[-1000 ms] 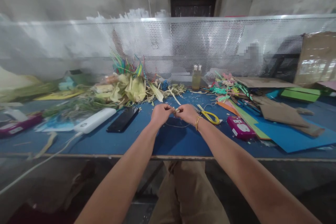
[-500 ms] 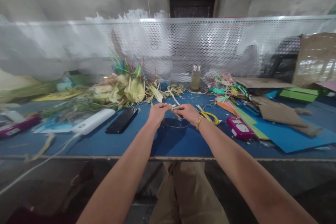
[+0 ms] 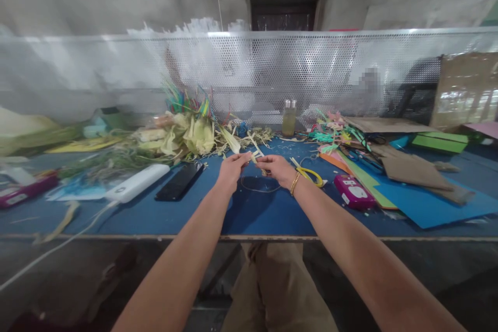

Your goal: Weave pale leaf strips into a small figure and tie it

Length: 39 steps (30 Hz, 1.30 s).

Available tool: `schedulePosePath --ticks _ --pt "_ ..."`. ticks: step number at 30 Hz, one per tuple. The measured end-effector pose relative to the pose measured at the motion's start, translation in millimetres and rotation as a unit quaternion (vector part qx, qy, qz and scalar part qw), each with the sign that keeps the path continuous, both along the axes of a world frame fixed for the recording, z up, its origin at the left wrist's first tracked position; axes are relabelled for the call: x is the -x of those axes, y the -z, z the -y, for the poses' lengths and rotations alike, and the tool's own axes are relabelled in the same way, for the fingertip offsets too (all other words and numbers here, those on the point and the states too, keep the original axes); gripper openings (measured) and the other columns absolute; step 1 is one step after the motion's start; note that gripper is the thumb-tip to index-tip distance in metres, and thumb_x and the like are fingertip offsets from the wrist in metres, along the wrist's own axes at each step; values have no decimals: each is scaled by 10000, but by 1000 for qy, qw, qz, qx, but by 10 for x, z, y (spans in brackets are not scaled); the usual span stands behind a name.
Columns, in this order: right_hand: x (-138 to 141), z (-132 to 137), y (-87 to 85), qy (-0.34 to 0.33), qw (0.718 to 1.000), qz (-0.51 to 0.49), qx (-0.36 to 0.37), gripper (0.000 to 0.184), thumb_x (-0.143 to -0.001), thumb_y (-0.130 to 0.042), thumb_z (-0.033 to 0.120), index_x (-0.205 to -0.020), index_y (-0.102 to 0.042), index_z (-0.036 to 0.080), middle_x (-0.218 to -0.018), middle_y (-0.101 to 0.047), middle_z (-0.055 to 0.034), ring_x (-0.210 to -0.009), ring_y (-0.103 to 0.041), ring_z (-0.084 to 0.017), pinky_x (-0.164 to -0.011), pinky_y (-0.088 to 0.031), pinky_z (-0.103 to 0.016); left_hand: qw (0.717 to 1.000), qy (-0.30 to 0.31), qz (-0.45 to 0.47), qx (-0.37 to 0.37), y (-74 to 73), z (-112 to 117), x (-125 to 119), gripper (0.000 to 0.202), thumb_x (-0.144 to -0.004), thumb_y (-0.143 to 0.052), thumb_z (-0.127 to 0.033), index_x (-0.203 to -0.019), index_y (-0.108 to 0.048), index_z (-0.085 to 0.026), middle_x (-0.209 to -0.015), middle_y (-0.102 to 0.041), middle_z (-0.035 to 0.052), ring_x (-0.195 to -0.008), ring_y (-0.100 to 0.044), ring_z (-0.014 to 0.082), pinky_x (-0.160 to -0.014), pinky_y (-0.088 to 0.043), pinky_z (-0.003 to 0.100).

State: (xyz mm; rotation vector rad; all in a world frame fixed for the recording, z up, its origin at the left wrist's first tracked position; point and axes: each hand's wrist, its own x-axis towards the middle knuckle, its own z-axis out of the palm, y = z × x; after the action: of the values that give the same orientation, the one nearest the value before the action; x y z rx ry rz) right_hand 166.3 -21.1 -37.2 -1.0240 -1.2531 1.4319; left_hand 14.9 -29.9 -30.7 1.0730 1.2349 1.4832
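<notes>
Just above the table, my left hand (image 3: pixel 232 170) pinches a pale, dry plant strip (image 3: pixel 254 144), which looks like corn husk. My right hand (image 3: pixel 275 168) grips the same small bundle from the other side, with thumb and fingers pressed together. Strip ends poke up between the two hands; how they are joined is too small to make out. A thin cord (image 3: pixel 260 190) hangs in a loop below the fingers. Beside my right wrist lie yellow-handled scissors (image 3: pixel 313 178), partly hidden by the forearm.
Left on the blue table (image 3: pixel 268 218) lie a black phone (image 3: pixel 179 180) and a white power strip (image 3: pixel 138 182). A husk pile (image 3: pixel 198 132) and a liquid-filled bottle (image 3: pixel 288 119) stand behind my hands. Right are a magenta box-shaped thing (image 3: pixel 353 191) and coloured paper (image 3: pixel 424 199).
Between my hands the strip ends have shifted, and a second pale end now shows beside the first. Both hands stay nearly in place. The view has tilted up slightly.
</notes>
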Motion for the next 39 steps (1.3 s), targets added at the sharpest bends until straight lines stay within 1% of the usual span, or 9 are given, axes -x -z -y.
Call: schedulePosePath --ticks 5,11,16,22,26,29,32,35,39 --pt "-17 -20 -20 14 998 -57 16 241 -643 -776 136 -837 -634 156 -685 -658 12 -522 -529 -61 -554 -473 -216 998 24 30 40 5 5 16 465 -508 -826 -525 -807 -722 -185 -924 -716 68 -784 -618 169 -625 -406 255" --pt "8 -23 31 -9 998 -65 24 205 -654 -785 175 -792 -635 155 -660 -649 23 -519 -517 -56 -560 -480 -213 993 100 49 47 82 -27 11 392 -455 -885 -337 -778 -740 -167 -819 -711 63 -688 -601 132 -572 -396 231" --pt "23 6 26 -30 999 -26 15 180 -648 -785 170 -774 -658 148 -670 -659 -4 -595 -574 -80 -575 -490 -204 991 72 111 0 73 -46 -7 318 -463 -877 -268 -707 -711 -148 -703 -679 36 -593 -562 100 -559 -410 232" --pt "-6 58 -11 -42 998 49 -2 181 -622 -790 150 -755 -668 148 -646 -654 -1 -557 -561 -77 -591 -504 -227 974 23 218 -47 -1 -48 30 211 -578 -816 -199 -746 -697 -153 -789 -693 30 -655 -594 86 -595 -450 203" --pt "-82 40 -2 -54 989 137 -26 165 -599 -794 153 -731 -695 155 -657 -672 -7 -559 -550 -76 -534 -459 -193 962 -15 260 -77 -20 -60 77 188 -635 -785 -208 -762 -651 -171 -811 -690 6 -653 -597 70 -615 -461 192" --pt "-128 -2 -27 20 989 139 -44 118 -651 -773 217 -730 -700 169 -687 -687 -14 -586 -548 -83 -512 -428 -181 971 -5 225 -78 1 -61 56 279 -587 -818 -253 -789 -645 -166 -755 -669 -8 -606 -571 65 -587 -444 194" --pt "-121 -21 -77 75 994 58 -48 161 -717 -736 310 -794 -709 172 -791 -709 -33 -654 -567 -91 -543 -432 -189 983 47 165 -70 52 -51 -26 376 -529 -845 -323 -803 -655 -149 -698 -646 -11 -563 -538 68 -561 -422 209" --pt "-68 -10 -116 57 998 -2 -25 243 -691 -761 358 -828 -708 164 -811 -699 -31 -663 -555 -89 -546 -413 -191 988 81 120 -58 104 -42 -127 429 -512 -849 -340 -838 -652 -143 -613 -602 -28 -532 -516 74 -541 -400 214" --pt "-7 -10 -145 25 999 -42 9 301 -610 -819 363 -781 -685 154 -696 -646 -2 -635 -532 -86 -541 -379 -192 987 104 95 -76 82 -43 -205 462 -499 -852 -321 -863 -623 -151 -605 -590 -36 -530 -518 82 -549 -407 223"
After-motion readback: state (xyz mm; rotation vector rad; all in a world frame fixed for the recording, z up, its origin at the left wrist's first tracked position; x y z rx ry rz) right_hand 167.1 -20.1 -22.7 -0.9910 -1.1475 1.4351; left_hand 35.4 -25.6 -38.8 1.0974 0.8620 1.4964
